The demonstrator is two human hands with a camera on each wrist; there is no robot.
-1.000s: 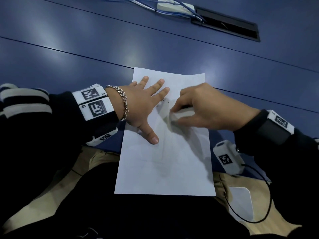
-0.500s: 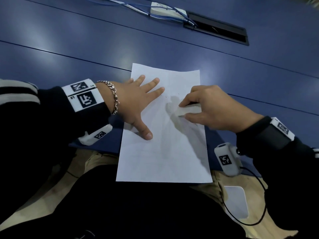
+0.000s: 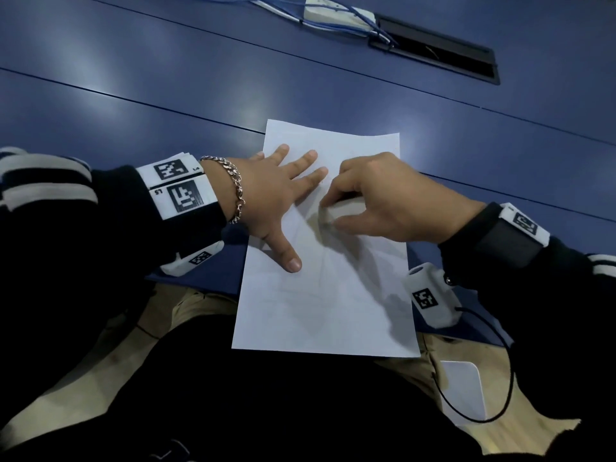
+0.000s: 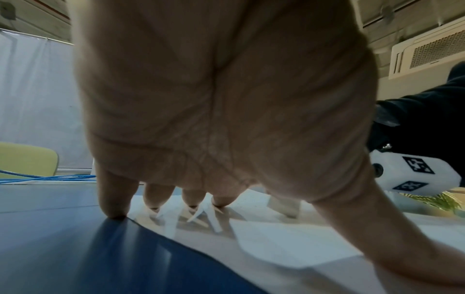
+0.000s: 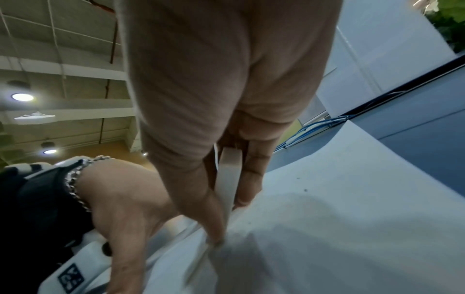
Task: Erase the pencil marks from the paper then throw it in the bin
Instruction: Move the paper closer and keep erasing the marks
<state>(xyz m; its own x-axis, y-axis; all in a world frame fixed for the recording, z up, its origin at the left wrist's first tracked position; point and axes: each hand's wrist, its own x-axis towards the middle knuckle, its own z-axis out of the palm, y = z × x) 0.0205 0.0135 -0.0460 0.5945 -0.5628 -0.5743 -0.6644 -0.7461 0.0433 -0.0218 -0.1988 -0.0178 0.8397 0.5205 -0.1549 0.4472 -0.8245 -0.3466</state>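
Note:
A white sheet of paper [image 3: 326,295] lies on the blue table, its near end hanging over the table edge. My left hand [image 3: 283,195] lies flat on the paper's left side with fingers spread, pressing it down; the spread fingertips [image 4: 153,202] show in the left wrist view. My right hand [image 3: 383,201] pinches a white eraser [image 3: 340,215] between thumb and fingers and holds it against the paper's middle. In the right wrist view the eraser [image 5: 227,179] stands on edge on the paper [image 5: 339,218]. Faint pencil marks show near the eraser.
A white power strip with blue cables [image 3: 336,15] and a black cable slot [image 3: 436,55] sit at the far side of the table [image 3: 166,78]. The table's near edge runs under the paper, above my lap. No bin is in view.
The right hand with the eraser has slid back and forth on the paper, now sitting left again near the left fingertips. The left hand has stayed flat on the sheet.

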